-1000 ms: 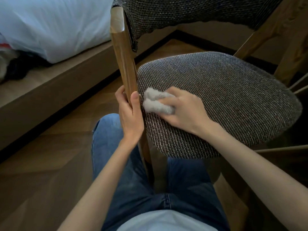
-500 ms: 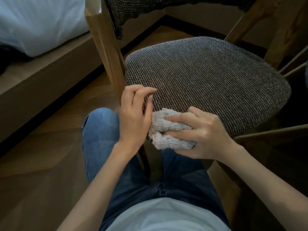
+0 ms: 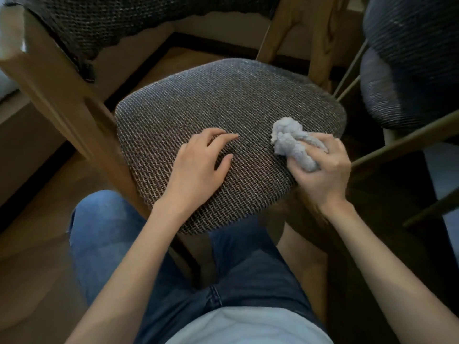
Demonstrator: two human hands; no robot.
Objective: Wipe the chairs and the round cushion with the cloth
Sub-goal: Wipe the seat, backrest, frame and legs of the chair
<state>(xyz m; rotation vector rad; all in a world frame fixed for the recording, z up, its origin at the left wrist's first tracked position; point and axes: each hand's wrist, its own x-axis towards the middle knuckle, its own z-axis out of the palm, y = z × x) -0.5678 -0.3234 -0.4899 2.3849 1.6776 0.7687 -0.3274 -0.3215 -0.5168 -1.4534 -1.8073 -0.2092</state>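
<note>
A wooden chair with a grey woven seat (image 3: 223, 105) fills the middle of the view. My left hand (image 3: 198, 165) rests on the near part of the seat, fingers loosely spread. My right hand (image 3: 323, 172) grips a bunched grey cloth (image 3: 290, 145) at the seat's right edge, the cloth touching the fabric. The chair's woven backrest (image 3: 124, 18) hangs across the top left on a wooden post (image 3: 62, 95). A dark ribbed round cushion (image 3: 407, 70) sits at the upper right.
A second chair's wooden rails (image 3: 407, 142) run along the right side under the cushion. Wooden floor (image 3: 37, 244) lies to the left, with a low wooden bed frame (image 3: 15, 130) at the far left. My knees in jeans (image 3: 104, 232) are under the seat's near edge.
My left hand let go of the chair post and came to rest on the seat. My right hand carried the cloth from the seat's near left edge across to its right edge.
</note>
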